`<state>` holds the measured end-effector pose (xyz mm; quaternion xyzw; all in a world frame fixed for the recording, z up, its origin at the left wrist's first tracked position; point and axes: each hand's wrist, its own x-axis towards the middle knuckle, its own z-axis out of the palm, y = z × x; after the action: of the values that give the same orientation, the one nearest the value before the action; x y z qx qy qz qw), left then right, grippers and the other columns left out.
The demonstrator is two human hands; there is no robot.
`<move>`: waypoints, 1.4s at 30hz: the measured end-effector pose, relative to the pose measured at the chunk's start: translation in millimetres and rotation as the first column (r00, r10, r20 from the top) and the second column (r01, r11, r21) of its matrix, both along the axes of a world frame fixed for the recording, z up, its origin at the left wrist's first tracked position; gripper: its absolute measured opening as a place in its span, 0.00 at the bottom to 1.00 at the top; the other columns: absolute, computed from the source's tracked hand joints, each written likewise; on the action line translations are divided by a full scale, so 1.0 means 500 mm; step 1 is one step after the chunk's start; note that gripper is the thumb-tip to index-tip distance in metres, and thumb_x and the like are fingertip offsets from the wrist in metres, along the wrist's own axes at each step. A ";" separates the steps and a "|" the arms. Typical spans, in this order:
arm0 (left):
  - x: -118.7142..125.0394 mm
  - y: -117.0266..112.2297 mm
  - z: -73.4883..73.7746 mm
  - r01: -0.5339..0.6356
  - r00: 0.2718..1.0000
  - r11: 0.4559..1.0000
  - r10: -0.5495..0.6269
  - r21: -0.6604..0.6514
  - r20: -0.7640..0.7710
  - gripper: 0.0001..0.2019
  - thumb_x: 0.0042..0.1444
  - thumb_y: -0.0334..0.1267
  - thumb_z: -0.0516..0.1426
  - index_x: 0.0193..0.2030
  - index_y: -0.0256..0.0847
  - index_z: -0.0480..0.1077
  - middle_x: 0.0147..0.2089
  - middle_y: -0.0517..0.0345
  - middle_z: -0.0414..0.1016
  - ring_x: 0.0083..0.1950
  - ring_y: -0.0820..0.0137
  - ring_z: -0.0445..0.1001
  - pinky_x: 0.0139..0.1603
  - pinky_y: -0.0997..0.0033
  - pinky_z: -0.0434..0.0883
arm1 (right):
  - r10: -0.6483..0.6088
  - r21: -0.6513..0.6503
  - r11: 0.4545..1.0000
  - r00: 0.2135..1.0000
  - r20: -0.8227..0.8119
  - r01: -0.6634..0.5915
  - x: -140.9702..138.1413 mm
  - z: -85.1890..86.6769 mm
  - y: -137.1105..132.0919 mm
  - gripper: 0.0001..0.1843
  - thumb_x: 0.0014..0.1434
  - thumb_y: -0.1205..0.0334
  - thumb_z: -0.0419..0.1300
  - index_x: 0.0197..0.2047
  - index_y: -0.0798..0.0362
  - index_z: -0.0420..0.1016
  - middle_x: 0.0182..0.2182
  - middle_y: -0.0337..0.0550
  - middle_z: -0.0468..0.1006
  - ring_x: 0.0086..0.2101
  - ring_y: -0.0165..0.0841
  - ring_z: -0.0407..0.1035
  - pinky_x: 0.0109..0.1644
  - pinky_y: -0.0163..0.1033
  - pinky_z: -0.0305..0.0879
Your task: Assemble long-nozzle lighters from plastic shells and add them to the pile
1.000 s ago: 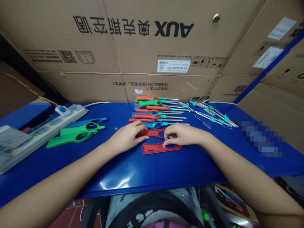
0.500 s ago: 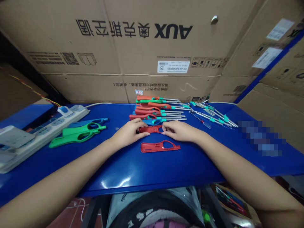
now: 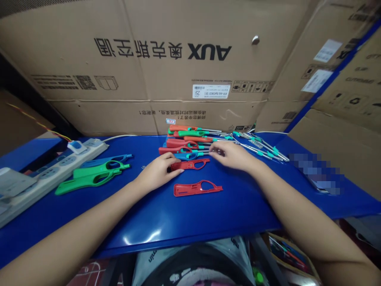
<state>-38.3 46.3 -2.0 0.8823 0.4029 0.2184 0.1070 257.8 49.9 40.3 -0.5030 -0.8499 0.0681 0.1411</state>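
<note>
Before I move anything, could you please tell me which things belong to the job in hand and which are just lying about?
Job, apparently: held red shell (left hand); loose red shell; green shells; lighters; metal rods.
Lying about, seemingly: power strip; cardboard box.

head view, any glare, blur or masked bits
Head view: white glare on the blue table near its front edge; head view: mosaic blocks partly mask an object at right; head view: smallest print on the cardboard is too soft to read.
</note>
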 end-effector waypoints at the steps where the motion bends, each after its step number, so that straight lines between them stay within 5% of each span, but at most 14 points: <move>1: 0.000 -0.001 0.001 -0.002 1.000 1.000 0.002 0.006 -0.014 0.17 0.64 0.49 0.58 0.50 0.38 0.76 0.46 0.50 0.74 0.42 0.63 0.76 0.44 0.63 0.74 | -0.133 0.036 0.991 0.987 0.091 0.131 0.015 0.016 0.004 0.10 0.66 0.59 0.54 0.45 0.51 0.75 0.43 0.47 0.80 0.40 0.37 0.73 0.41 0.38 0.64; 3: -0.001 -0.004 0.004 -0.008 0.999 1.000 0.009 0.016 -0.046 0.16 0.64 0.48 0.58 0.49 0.38 0.76 0.46 0.50 0.74 0.44 0.61 0.76 0.45 0.63 0.74 | -0.390 0.043 0.917 0.869 0.305 0.396 0.049 0.041 0.013 0.11 0.65 0.60 0.54 0.47 0.50 0.76 0.48 0.50 0.80 0.46 0.42 0.74 0.44 0.41 0.66; 6: -0.001 -0.007 0.005 -0.015 0.996 0.999 0.018 0.033 -0.088 0.15 0.65 0.47 0.58 0.49 0.38 0.75 0.47 0.50 0.75 0.46 0.60 0.76 0.46 0.62 0.74 | -0.540 0.020 0.811 0.735 0.409 0.585 0.104 0.054 0.024 0.11 0.59 0.64 0.60 0.45 0.55 0.78 0.48 0.60 0.80 0.45 0.49 0.75 0.42 0.46 0.69; 10: -0.001 -0.012 0.008 -0.015 0.991 0.999 0.019 0.038 -0.132 0.14 0.64 0.47 0.59 0.48 0.39 0.75 0.46 0.51 0.75 0.45 0.60 0.77 0.45 0.63 0.74 | -0.633 -0.001 0.711 0.642 0.433 0.703 0.157 0.026 0.033 0.13 0.55 0.65 0.63 0.45 0.55 0.78 0.49 0.60 0.79 0.46 0.50 0.75 0.41 0.45 0.70; 14: -0.003 -0.014 0.013 -0.013 0.989 1.000 0.016 0.017 -0.147 0.14 0.63 0.48 0.60 0.48 0.40 0.76 0.47 0.51 0.76 0.47 0.60 0.77 0.47 0.63 0.75 | -0.665 -0.025 0.689 0.646 0.374 0.724 0.181 -0.008 0.044 0.11 0.57 0.65 0.59 0.43 0.51 0.77 0.48 0.54 0.80 0.47 0.47 0.75 0.38 0.41 0.68; 24: 0.022 -0.054 0.036 0.098 0.995 0.993 -0.096 0.072 -0.040 0.16 0.66 0.53 0.56 0.47 0.43 0.74 0.50 0.52 0.76 0.52 0.60 0.74 0.54 0.59 0.72 | -0.713 0.032 0.699 0.693 0.106 0.715 0.206 -0.025 0.054 0.08 0.53 0.64 0.60 0.39 0.52 0.72 0.38 0.52 0.80 0.40 0.45 0.75 0.38 0.41 0.65; 30: 0.040 -0.079 0.028 0.216 0.973 0.976 -0.213 0.020 -0.086 0.16 0.60 0.54 0.61 0.38 0.43 0.74 0.50 0.54 0.76 0.50 0.60 0.74 0.50 0.60 0.72 | -0.625 0.083 0.763 0.765 -0.155 0.641 0.183 -0.024 0.052 0.02 0.57 0.63 0.56 0.36 0.50 0.66 0.34 0.44 0.78 0.34 0.34 0.73 0.39 0.36 0.67; 36: 0.030 -0.074 0.039 0.227 0.959 0.973 -0.219 0.027 -0.179 0.13 0.62 0.50 0.60 0.37 0.42 0.74 0.48 0.53 0.77 0.49 0.59 0.74 0.51 0.59 0.71 | -0.293 0.227 0.887 0.870 -0.396 0.402 0.123 -0.015 0.021 0.05 0.57 0.58 0.56 0.36 0.49 0.65 0.30 0.42 0.75 0.32 0.35 0.70 0.41 0.39 0.68; 42: 0.020 -0.068 0.063 0.214 0.944 0.975 -0.221 -0.059 -0.245 0.11 0.62 0.46 0.60 0.35 0.40 0.73 0.41 0.54 0.76 0.42 0.64 0.76 0.41 0.67 0.71 | 0.030 0.243 0.969 0.947 -0.320 0.052 0.069 -0.015 -0.018 0.04 0.61 0.60 0.56 0.38 0.50 0.66 0.32 0.42 0.74 0.32 0.34 0.69 0.40 0.38 0.66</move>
<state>-28.3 12.5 29.4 0.9401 0.3168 0.0860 0.0925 292.4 40.9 32.9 -0.4683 -0.8145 0.0415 0.3399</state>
